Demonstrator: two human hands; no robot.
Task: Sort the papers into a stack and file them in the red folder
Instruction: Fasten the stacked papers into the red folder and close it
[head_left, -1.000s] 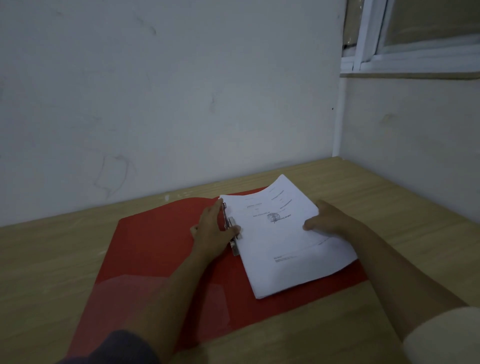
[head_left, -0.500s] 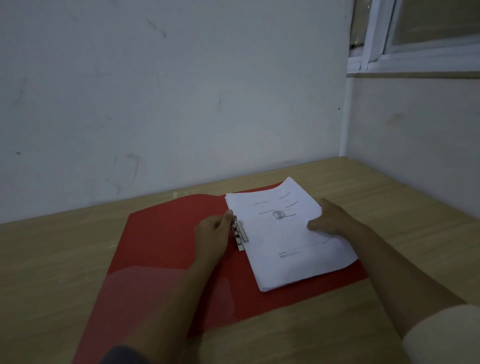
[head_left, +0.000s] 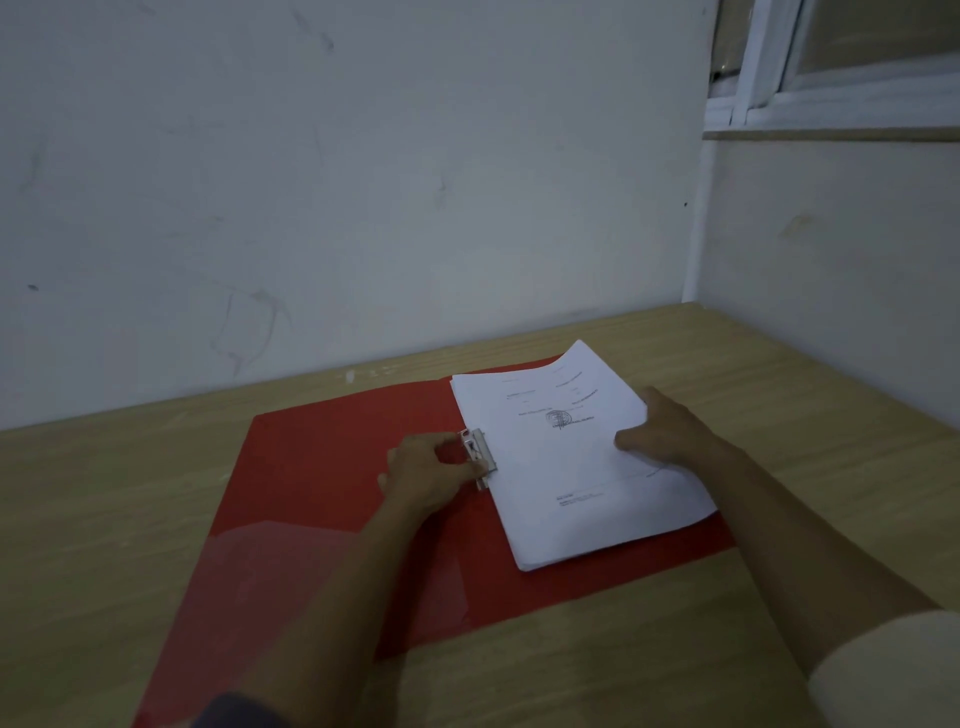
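Head view: thick stack of white printed papers lies on right half of open red plastic folder, spread flat on light wooden tabletop. Silver metal clip sits at stack's left edge, along folder spine. Left hand curled, fingertips pinching clip. Right hand spread flat, palm pressing stack's right part. Clear pocket on folder's near left flap. Pale wall beyond; window frame far right.
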